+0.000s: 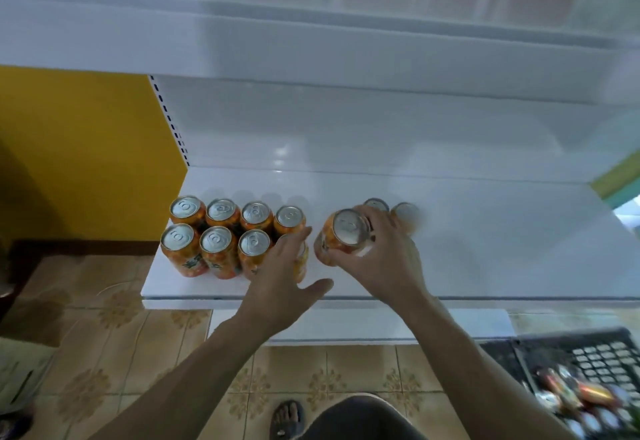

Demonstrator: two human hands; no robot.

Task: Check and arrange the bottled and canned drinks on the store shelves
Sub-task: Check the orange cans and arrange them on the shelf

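The right hand's fingers (375,221) are curled round an orange can (344,236) and clamp it by its side. The can is tilted, its silver top leaning toward the left, and it sits just above the white shelf (485,249), in the gap between the two groups of cans. Whether its base touches the shelf cannot be told. The right hand (384,256) reaches in from the front edge, and its forearm runs down to the lower right.

The left hand's fingers (292,249) are straight and close together, with the thumb spread out to the side. They lie flat against the last can of the front row (302,265), which is mostly hidden under the left hand (280,277).

To the left of that hand, a block of upright orange cans (221,228) stands in two rows near the shelf's left end, touching one another. Behind the right hand are two more cans (406,214), blurred.

Another white shelf (311,41) hangs above. A yellow panel (86,145) stands to the left. Below are a tiled floor (138,353) and a sandalled foot (287,419). At the lower right, a black crate (588,349) holds more cans.
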